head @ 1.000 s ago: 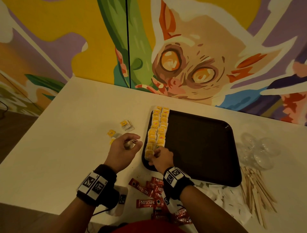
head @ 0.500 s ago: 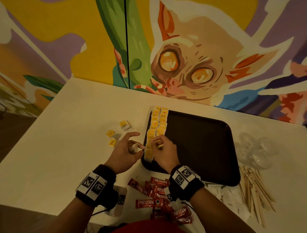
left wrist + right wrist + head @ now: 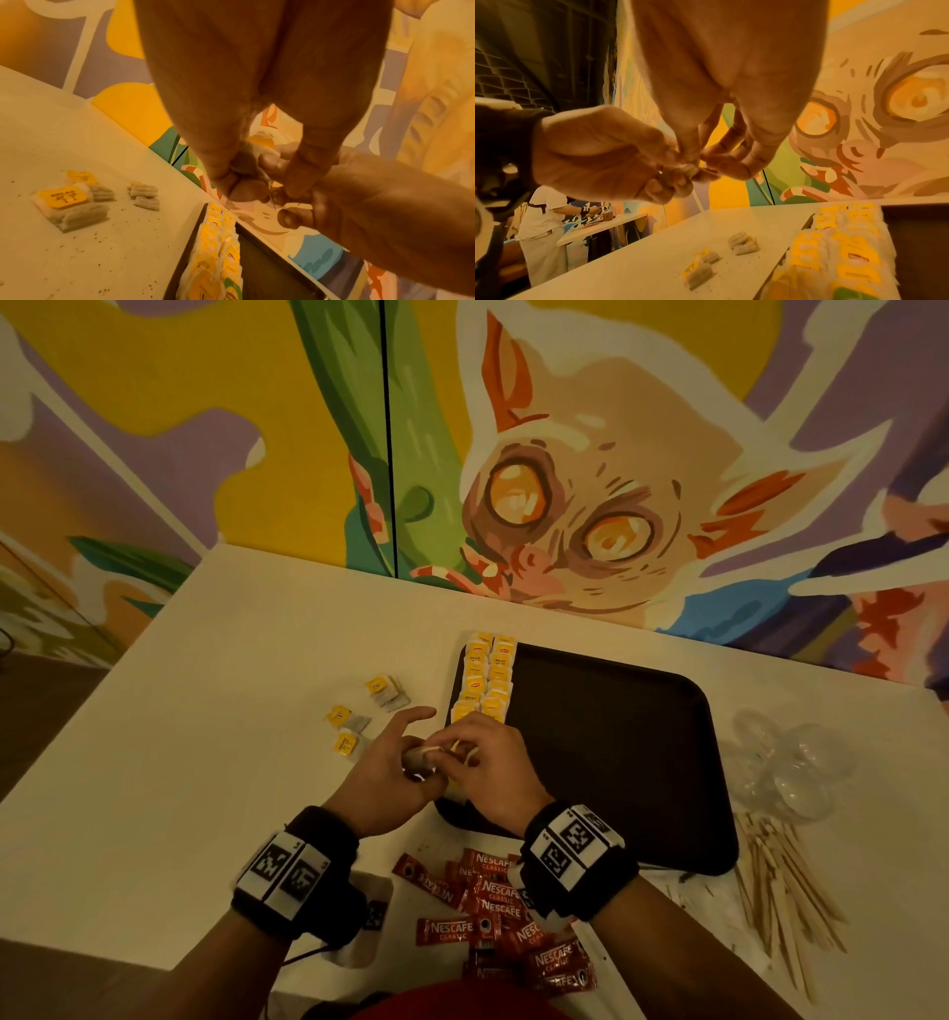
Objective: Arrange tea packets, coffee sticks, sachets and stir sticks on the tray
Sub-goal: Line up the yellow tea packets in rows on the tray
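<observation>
A dark tray lies on the white table. Two rows of yellow tea packets run along its left edge. Just off the tray's near left corner, my left hand holds a small tea bag, its forefinger sticking out. My right hand meets it and pinches the same tea bag from the right. In the left wrist view the tea bag sits between the fingertips of both hands. Three loose tea bags lie on the table left of the tray.
Red coffee sticks are heaped at the table's near edge between my wrists. Wooden stir sticks and clear plastic lids lie right of the tray, white sachets below it. A person stands at another table.
My right hand has left the near end of the packet row and come to my left hand. Both now hold the tea bag, a little higher and nearer the tray.
</observation>
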A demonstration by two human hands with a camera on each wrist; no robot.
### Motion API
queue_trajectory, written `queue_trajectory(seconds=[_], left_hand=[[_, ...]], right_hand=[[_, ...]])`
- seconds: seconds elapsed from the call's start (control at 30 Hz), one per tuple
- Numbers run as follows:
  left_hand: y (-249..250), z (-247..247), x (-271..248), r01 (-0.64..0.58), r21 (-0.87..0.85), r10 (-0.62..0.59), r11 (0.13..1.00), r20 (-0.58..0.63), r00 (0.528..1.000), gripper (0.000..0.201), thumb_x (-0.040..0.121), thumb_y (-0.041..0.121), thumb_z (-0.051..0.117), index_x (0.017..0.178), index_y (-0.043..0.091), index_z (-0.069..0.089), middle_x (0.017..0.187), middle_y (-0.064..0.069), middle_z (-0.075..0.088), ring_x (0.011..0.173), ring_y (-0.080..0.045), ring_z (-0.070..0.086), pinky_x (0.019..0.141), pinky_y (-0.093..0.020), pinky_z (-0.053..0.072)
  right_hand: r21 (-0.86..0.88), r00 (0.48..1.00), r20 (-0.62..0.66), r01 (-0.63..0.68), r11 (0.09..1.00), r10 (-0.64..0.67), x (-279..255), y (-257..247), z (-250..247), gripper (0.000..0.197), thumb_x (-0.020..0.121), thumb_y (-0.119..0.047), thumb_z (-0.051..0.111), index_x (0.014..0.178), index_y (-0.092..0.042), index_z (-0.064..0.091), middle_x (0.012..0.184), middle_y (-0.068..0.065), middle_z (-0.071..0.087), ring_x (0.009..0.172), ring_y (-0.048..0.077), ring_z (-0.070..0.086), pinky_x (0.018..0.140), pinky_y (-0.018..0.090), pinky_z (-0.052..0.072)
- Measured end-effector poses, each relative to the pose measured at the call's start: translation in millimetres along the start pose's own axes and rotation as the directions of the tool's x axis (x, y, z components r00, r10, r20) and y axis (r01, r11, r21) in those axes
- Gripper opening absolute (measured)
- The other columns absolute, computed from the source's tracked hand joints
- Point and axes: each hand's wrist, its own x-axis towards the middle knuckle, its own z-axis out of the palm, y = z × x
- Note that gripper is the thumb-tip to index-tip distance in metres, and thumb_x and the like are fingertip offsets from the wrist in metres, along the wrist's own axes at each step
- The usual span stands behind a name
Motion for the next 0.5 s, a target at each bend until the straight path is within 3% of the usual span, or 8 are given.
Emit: queue_trajectory(seconds=[0.13, 0.2, 0.27, 0.37, 0.5], left_hand=[[3, -2, -2, 0.102, -0.191, -0.106, 0.976, -0.011, 0.994, 0.056, 0.084, 0.004, 0.071, 0.131, 0.023, 0.048, 0.101, -0.008, 0.067, 0.081, -0.013, 0.066, 0.072, -0.026, 0.055], [6, -4, -3, 0.152, -0.342, -0.166, 0.928, -0.013, 0.986, 0.045, 0.082, 0.013, 0.073, 0.124, 0.019, 0.057, 0.105, -0.014, 0.068, 0.087, -0.022, 0.065, 0.073, -0.033, 0.054], [10, -6, -3, 0.165, -0.412, -0.192, 0.896, -0.025, 0.981, 0.033, 0.083, 0.025, 0.070, 0.114, 0.014, 0.065, 0.105, -0.015, 0.071, 0.088, -0.024, 0.065, 0.072, -0.034, 0.052], [12, -8, -3, 0.131, -0.358, -0.164, 0.924, -0.061, 0.985, 0.021, 0.093, 0.027, 0.062, 0.106, 0.012, 0.071, 0.101, -0.011, 0.072, 0.086, -0.021, 0.065, 0.072, -0.032, 0.052], [12, -12, -2, 0.077, -0.276, -0.107, 0.958, -0.099, 0.989, 0.016, 0.090, 0.019, 0.066, 0.101, 0.010, 0.073, 0.099, -0.007, 0.073, 0.082, -0.012, 0.065, 0.069, -0.028, 0.052]], right_hand=[[0.090, 0.994, -0.111, 0.014, 0.996, -0.004, -2, 1, -1, 0.011, 0.084, -0.016, 0.076, 0.092, -0.022, 0.077, 0.093, -0.005, 0.063, 0.079, 0.010, 0.059, 0.070, 0.024, 0.052], [0.128, 0.988, -0.156, 0.036, 0.991, -0.015, -3, 2, -3, 0.012, 0.082, -0.012, 0.077, 0.091, -0.020, 0.078, 0.094, -0.005, 0.063, 0.080, 0.010, 0.059, 0.069, 0.017, 0.048], [0.150, 0.982, -0.184, 0.079, 0.985, -0.051, -4, 3, -6, 0.013, 0.081, -0.007, 0.077, 0.091, -0.016, 0.079, 0.094, -0.003, 0.063, 0.083, 0.010, 0.059, 0.068, 0.015, 0.047], [0.170, 0.970, -0.214, 0.152, 0.974, -0.114, -5, 3, -8, 0.012, 0.080, -0.005, 0.078, 0.089, -0.013, 0.079, 0.093, -0.001, 0.063, 0.086, 0.009, 0.059, 0.069, 0.017, 0.048], [0.197, 0.960, -0.237, 0.200, 0.960, -0.152, -7, 3, -9, 0.013, 0.078, -0.003, 0.077, 0.086, -0.013, 0.078, 0.093, -0.001, 0.062, 0.086, 0.010, 0.060, 0.070, 0.022, 0.050]])
